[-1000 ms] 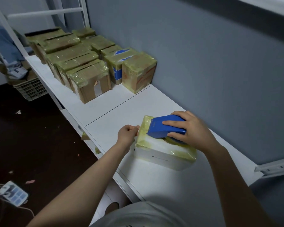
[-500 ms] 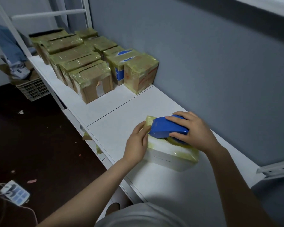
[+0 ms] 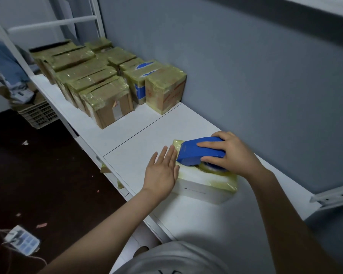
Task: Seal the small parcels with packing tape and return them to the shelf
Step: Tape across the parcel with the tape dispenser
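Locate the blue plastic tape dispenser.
Head view, right of centre: the blue plastic tape dispenser sits atop the white taped parcel on the white shelf, held by the right hand.

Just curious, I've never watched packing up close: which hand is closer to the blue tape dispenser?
Right. The right hand grips the blue tape dispenser from above. The left hand lies flat against the left end of the white parcel, just beside the dispenser's front.

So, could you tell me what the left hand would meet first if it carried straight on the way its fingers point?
Probably only bare shelf at first; the left hand lies flat beside the white parcel, fingers pointing away. Beyond, the taped parcel by the wall looks first, though depth is unclear.
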